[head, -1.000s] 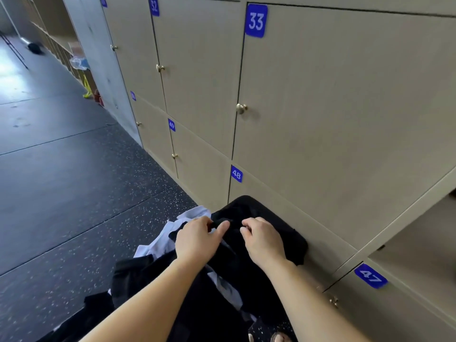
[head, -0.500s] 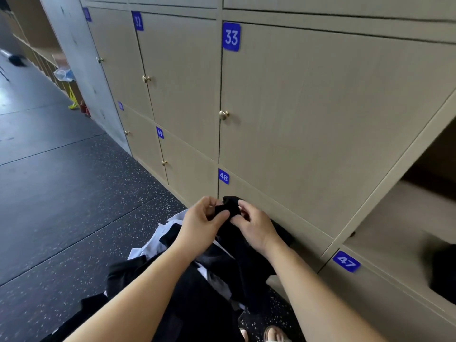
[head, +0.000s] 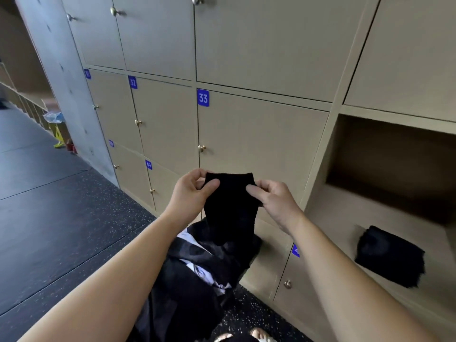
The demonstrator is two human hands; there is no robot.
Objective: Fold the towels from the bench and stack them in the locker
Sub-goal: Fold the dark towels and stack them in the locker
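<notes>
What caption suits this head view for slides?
Left hand and right hand pinch a black towel by its corners above the pile; a folded towel lies in the open locker.

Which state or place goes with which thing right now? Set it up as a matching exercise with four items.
Things
1. held black towel
2. folded black towel
3. pile of black and white cloth
4. locker 33 door

States or places
A. closed, with a round knob at its left edge
B. lying inside the open locker
C. pinched at its top corners by the left hand and the right hand
D. heaped low down, beneath the raised hands

Pairs: 1-C, 2-B, 3-D, 4-A
</notes>
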